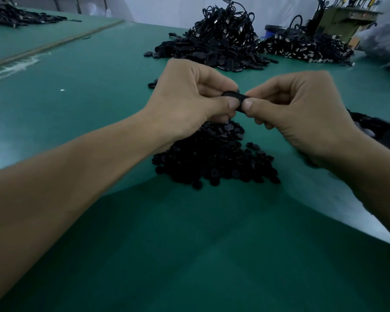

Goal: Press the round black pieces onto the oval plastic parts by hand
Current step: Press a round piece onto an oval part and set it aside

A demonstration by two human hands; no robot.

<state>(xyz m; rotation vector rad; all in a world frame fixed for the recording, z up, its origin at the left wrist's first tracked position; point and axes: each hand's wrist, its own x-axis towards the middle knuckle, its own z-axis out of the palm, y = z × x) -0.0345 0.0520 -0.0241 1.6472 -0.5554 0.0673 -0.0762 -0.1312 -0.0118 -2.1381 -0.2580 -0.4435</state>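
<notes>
Both hands meet above the green table (99, 91) and pinch one black oval plastic part (239, 100) between thumbs and forefingers. My left hand (189, 97) grips its left end, my right hand (297, 109) its right end. Fingers cover most of the part, so I cannot tell whether a round piece sits on it. Directly below the hands lies a heap of small round black pieces (214, 158). Farther back spreads a pile of black oval parts (212, 55).
A tall tangle of black cables with metal plugs (225, 25) rises behind the oval parts, and another plug heap (306, 48) lies at the back right. A dark tray (378, 131) sits at the right edge. More black parts (14, 16) lie far left.
</notes>
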